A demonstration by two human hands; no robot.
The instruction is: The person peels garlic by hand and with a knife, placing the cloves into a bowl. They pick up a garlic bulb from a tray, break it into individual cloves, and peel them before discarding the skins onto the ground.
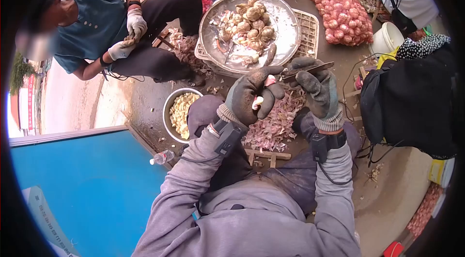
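Too blurred to read: characters on red banner [30, 102] at far left, faint print on pale sheet [48, 225] at lower left.

Left hand [252, 97], gloved, pinches a pale clove [269, 80]; right hand [317, 90], gloved, grips a knife [310, 69] just beside it. Peel heap [273, 128] beneath; metal tray [286, 19] of bulbs beyond

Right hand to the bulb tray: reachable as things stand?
Likely yes. The right hand sits just short of the tray's near rim, with nothing between them. It grips a knife though, so it isn't free to pick.
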